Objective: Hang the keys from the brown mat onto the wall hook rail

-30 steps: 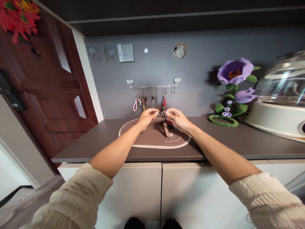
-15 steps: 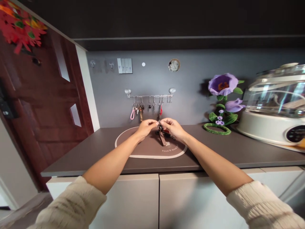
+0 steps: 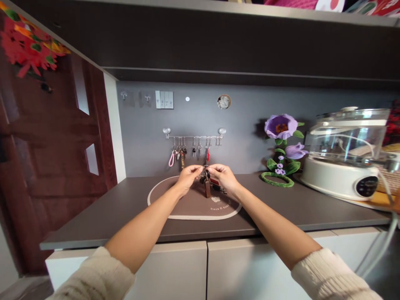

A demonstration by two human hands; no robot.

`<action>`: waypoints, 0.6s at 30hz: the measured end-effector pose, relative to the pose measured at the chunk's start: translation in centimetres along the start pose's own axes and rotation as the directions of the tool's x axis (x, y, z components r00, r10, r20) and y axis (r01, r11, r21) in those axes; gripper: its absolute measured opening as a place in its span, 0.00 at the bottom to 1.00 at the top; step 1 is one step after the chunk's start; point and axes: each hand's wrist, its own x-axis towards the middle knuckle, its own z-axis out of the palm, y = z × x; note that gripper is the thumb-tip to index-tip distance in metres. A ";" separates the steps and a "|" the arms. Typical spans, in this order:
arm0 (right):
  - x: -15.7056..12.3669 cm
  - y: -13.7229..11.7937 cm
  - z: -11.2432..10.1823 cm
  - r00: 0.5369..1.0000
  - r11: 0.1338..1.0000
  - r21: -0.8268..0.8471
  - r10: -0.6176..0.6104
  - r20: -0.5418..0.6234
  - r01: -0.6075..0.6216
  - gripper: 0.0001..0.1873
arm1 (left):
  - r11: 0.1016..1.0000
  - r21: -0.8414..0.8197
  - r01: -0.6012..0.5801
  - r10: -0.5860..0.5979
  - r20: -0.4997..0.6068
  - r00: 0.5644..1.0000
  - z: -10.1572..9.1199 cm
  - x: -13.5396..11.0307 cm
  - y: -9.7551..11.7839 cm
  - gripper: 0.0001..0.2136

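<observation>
Both hands meet above a brown oval mat (image 3: 178, 211) on the counter. Between their fingertips is a bunch of keys (image 3: 207, 187) on a ring, with a brown strap-like fob hanging down. My left hand (image 3: 188, 177) pinches the ring from the left. From the right, my right hand (image 3: 224, 176) pinches it too, with a red piece and dark keys dangling beside its fingers. Just behind the hands, a clear hook rail (image 3: 195, 137) on the wall carries several key sets, among them a pink loop (image 3: 171, 158) and a red key fob (image 3: 208, 155).
A purple felt flower (image 3: 280, 127) in a green ring base stands right of the mat. Further right is a white appliance with a clear top (image 3: 337, 175). A dark shelf (image 3: 218, 46) overhangs the counter (image 3: 106, 216). A dark red door (image 3: 59, 166) is at the left.
The camera view has tilted upward and shows more of the shelf. Both hands still pinch the key ring, and the brown fob now hangs straighter.
</observation>
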 end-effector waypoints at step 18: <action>5.0 -4.9 -0.7 0.990 0.991 0.133 -0.010 -0.141 0.029 0.10 | 0.996 0.025 0.088 -0.086 -0.092 0.992 0.0 0.0 -0.6 0.15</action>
